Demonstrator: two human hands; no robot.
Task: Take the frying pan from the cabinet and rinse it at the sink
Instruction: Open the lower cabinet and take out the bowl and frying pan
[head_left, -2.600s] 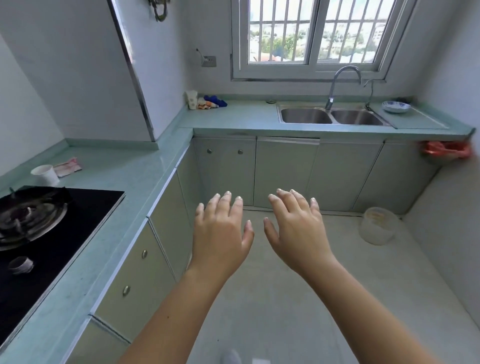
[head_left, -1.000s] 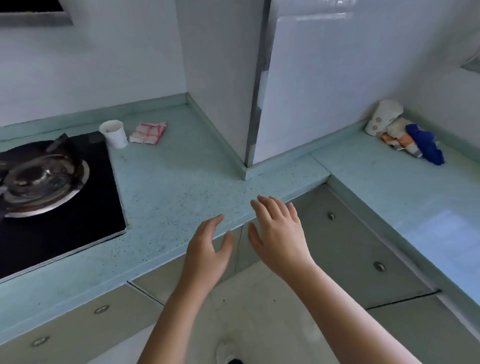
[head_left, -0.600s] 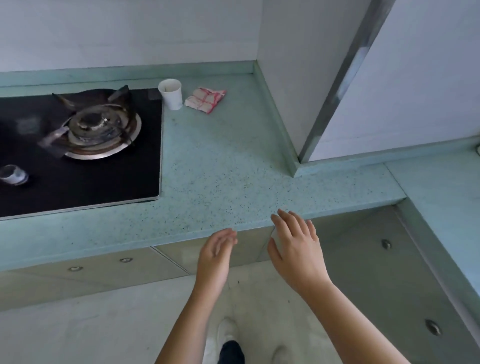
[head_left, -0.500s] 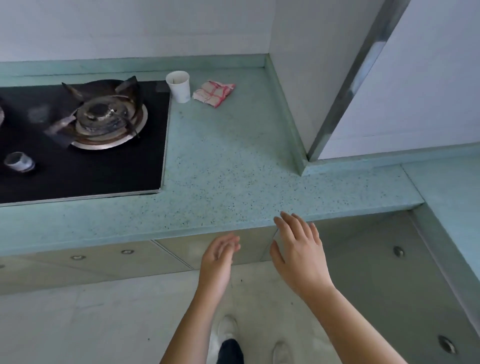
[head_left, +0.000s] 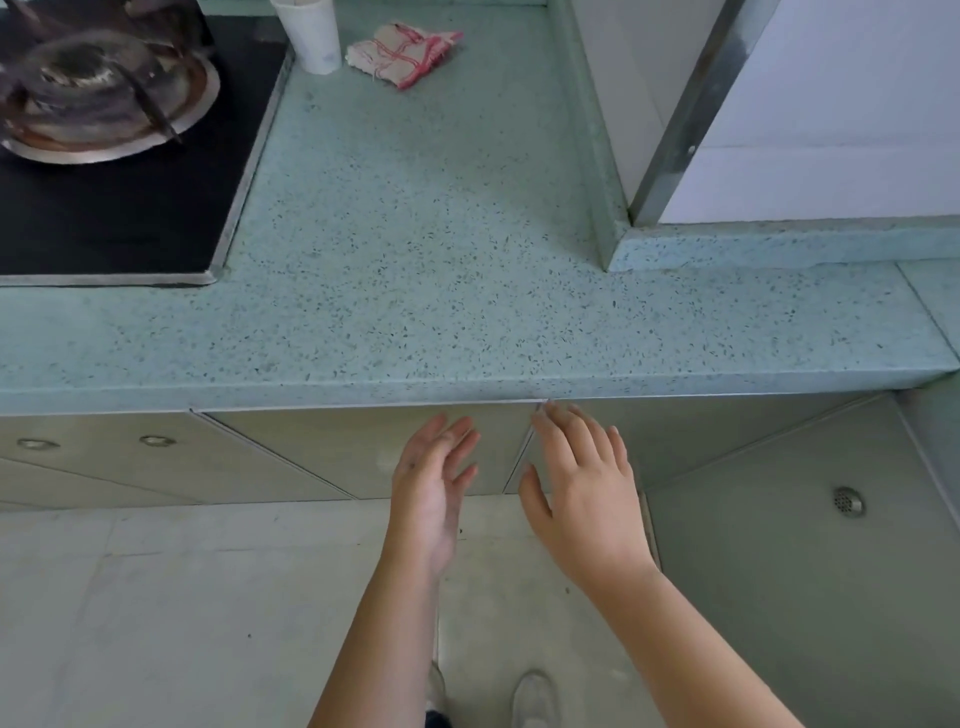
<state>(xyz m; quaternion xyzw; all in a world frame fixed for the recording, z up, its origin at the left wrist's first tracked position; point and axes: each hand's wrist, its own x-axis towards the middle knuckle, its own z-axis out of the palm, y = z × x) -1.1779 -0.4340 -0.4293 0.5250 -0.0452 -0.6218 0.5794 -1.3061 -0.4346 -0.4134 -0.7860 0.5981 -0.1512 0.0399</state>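
Observation:
Grey-green cabinet doors (head_left: 363, 457) run shut under the speckled teal counter (head_left: 426, 249). My left hand (head_left: 434, 493) is open, palm turned right, in front of a door just below the counter's edge. My right hand (head_left: 584, 488) is open too, fingers spread, its fingertips at the top of the seam between two doors (head_left: 540, 410). Neither hand holds anything. No frying pan and no sink are in view.
A black gas hob with a burner (head_left: 98, 98) fills the counter's left. A white paper cup (head_left: 309, 34) and a folded red-and-white cloth (head_left: 402, 52) lie behind. A white wall column with a metal strip (head_left: 685, 104) stands at right. My shoes (head_left: 530, 696) show on the pale floor.
My view has swung from the sink and window down to the counter beside the hob and moved closer. Both hands have stayed open and reached up to the cabinet doors' top edge.

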